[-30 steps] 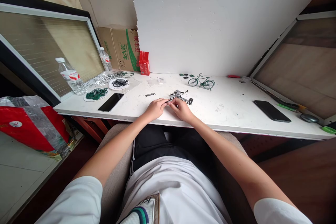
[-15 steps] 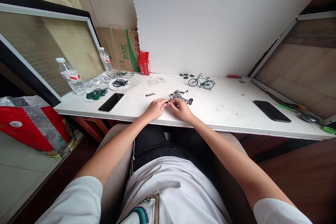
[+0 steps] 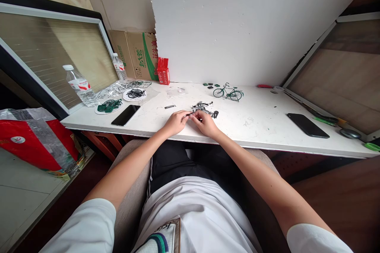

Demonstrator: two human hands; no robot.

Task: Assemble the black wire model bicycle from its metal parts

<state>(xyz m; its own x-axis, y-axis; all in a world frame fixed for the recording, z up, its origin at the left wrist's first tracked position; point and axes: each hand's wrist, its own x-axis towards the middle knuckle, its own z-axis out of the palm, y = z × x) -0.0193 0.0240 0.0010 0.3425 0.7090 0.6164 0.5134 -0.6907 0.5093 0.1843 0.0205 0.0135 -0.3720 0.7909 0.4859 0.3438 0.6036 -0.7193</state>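
Counter [image 3: 237,128]: white, dark scuffs. Part cluster [image 3: 201,107]: black and silver. Model bicycle [image 3: 228,93]: dark green frame, black wheels. Heaped parts [image 3: 109,105]: dark green. Disc [image 3: 97,111]: white. Cardboard box [image 3: 136,56]: brown, green band, green and red lettering. Small carton [image 3: 163,72]: red, white print. Bag [image 3: 34,138]: red, grey band, white oval emblem. Trousers [image 3: 172,158]: black, white side stripes.

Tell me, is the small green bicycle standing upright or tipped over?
Upright: the bicycle stands on the white table, wheels below, saddle and handlebar on top.
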